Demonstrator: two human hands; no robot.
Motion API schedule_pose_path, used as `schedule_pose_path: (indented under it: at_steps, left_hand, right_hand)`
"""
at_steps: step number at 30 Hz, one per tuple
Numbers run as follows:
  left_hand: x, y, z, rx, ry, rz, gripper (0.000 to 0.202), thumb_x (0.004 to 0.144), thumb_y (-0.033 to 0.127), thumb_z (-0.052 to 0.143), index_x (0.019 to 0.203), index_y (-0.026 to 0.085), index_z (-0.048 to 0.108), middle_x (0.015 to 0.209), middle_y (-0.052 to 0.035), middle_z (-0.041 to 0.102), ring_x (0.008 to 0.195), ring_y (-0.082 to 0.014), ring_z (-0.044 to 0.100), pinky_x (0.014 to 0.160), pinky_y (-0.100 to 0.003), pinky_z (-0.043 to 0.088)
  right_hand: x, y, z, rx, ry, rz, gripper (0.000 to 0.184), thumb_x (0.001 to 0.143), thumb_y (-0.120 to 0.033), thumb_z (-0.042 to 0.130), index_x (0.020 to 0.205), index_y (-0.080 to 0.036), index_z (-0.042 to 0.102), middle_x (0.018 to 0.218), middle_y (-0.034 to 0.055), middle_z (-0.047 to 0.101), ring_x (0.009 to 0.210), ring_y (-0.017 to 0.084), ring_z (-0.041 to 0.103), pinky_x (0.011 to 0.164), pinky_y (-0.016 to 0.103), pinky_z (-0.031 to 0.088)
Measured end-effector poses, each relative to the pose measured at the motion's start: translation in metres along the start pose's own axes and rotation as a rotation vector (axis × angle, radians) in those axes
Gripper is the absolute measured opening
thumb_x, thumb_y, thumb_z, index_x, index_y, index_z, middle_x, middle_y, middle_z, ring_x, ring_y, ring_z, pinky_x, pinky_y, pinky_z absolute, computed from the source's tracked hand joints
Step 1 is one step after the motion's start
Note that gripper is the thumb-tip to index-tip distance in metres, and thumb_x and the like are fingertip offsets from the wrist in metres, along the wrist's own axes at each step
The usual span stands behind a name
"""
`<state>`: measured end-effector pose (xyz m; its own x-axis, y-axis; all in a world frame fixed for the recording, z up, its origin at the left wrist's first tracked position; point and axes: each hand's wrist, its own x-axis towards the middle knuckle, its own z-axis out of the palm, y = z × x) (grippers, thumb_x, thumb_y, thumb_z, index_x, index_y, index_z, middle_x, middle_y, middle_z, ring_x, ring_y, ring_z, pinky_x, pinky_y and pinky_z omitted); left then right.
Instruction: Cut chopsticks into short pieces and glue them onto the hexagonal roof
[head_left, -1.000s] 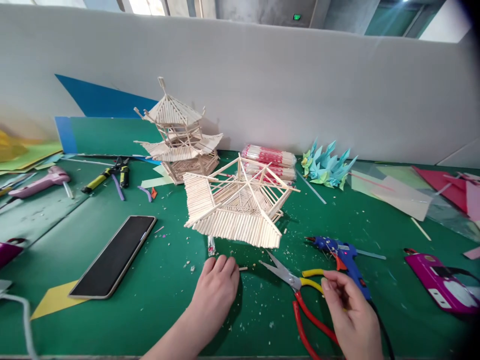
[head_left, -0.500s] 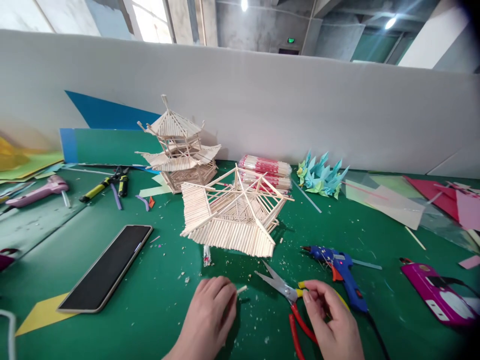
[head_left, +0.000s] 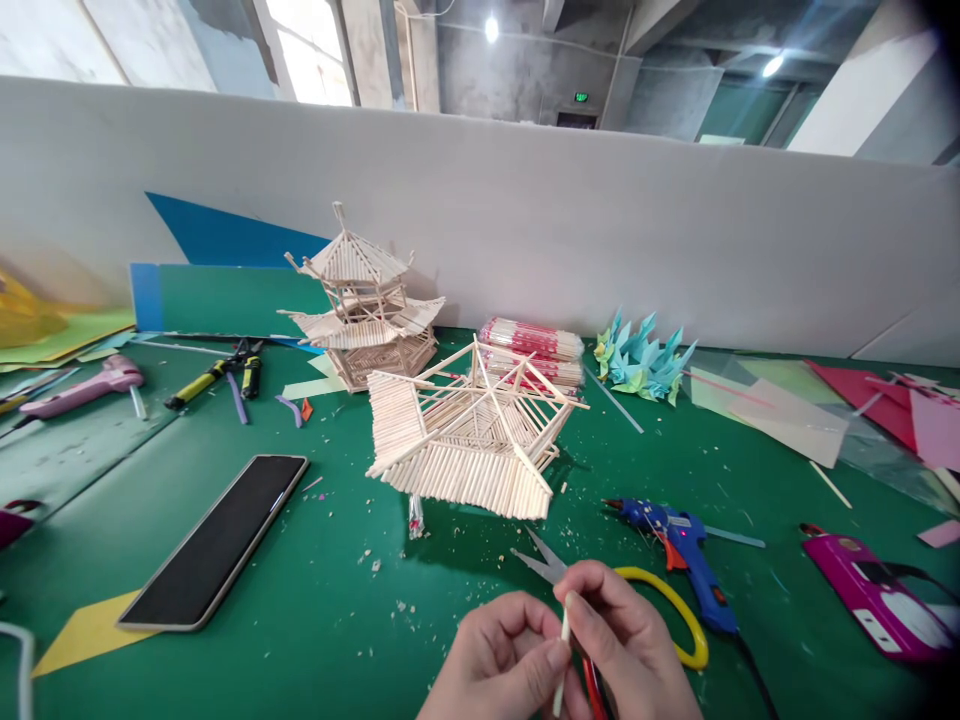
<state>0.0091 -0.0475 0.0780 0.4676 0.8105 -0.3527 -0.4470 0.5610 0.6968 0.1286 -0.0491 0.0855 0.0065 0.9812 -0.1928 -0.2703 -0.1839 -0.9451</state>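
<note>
Low in the view, my left hand (head_left: 504,655) and my right hand (head_left: 628,640) meet and both pinch a short pale wooden stick (head_left: 562,650) held nearly upright. Under my right hand lie scissors-like pliers (head_left: 660,600) with red and yellow handles, their blades pointing toward a half-built wooden stick roof frame (head_left: 469,435). A finished stick pagoda (head_left: 361,300) stands behind the roof frame. Right of my hands lies a blue glue gun (head_left: 675,540) with a small red light.
A black phone (head_left: 214,540) lies at the left, with pink glue guns (head_left: 79,385) and black-and-yellow cutters (head_left: 217,365) beyond. Packs of sticks (head_left: 534,340), paper cranes (head_left: 641,350), coloured paper sheets (head_left: 825,400) and a magenta case (head_left: 881,590) fill the right. A white partition (head_left: 600,220) closes the back.
My left hand lifted the short stick off the table and moved right. My right hand left the pliers' handle and joined it on the stick. The camera tilted up slightly.
</note>
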Motion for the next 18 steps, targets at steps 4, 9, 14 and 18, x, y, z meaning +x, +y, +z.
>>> schedule_pose_path:
  at_steps: [4,9,14,18]
  left_hand:
    - [-0.002,0.007,0.007,-0.074,-0.048,-0.045,0.028,0.063,0.037,0.075,0.067,0.013,0.061,0.051,-0.0031,0.066,0.044,-0.0076,0.056,0.046,-0.015,0.037]
    - [0.0,0.018,0.015,-0.107,-0.128,-0.109,0.029,0.066,0.04,0.071,0.068,0.011,0.068,0.054,-0.0061,0.068,0.045,-0.0097,0.057,0.048,-0.019,0.044]
    - [0.001,0.018,0.016,-0.118,-0.146,-0.147,0.032,0.067,0.041,0.07,0.072,0.009,0.07,0.054,-0.0068,0.068,0.043,-0.0078,0.056,0.046,-0.016,0.042]
    - [0.003,0.014,0.017,-0.134,-0.119,-0.125,0.028,0.066,0.039,0.071,0.072,0.012,0.07,0.051,-0.0042,0.066,0.041,-0.0072,0.056,0.044,-0.015,0.039]
  right_hand:
    - [0.004,-0.006,-0.003,0.07,-0.037,0.021,0.024,0.071,-0.041,0.066,0.069,-0.018,0.059,0.058,-0.0031,0.048,0.046,0.006,0.042,0.038,0.015,0.035]
    - [0.009,-0.006,-0.006,0.06,-0.082,0.022,0.024,0.076,-0.043,0.059,0.075,-0.019,0.058,0.046,-0.0084,0.037,0.035,0.004,0.029,0.03,0.014,0.025]
    - [0.011,-0.012,-0.009,0.031,-0.07,0.016,0.024,0.078,-0.043,0.058,0.077,-0.018,0.058,0.047,-0.0072,0.04,0.039,0.006,0.033,0.033,0.014,0.029]
    - [0.008,-0.021,-0.006,-0.021,-0.024,-0.014,0.023,0.077,-0.041,0.059,0.076,-0.018,0.06,0.049,-0.0066,0.041,0.039,0.006,0.034,0.032,0.014,0.029]
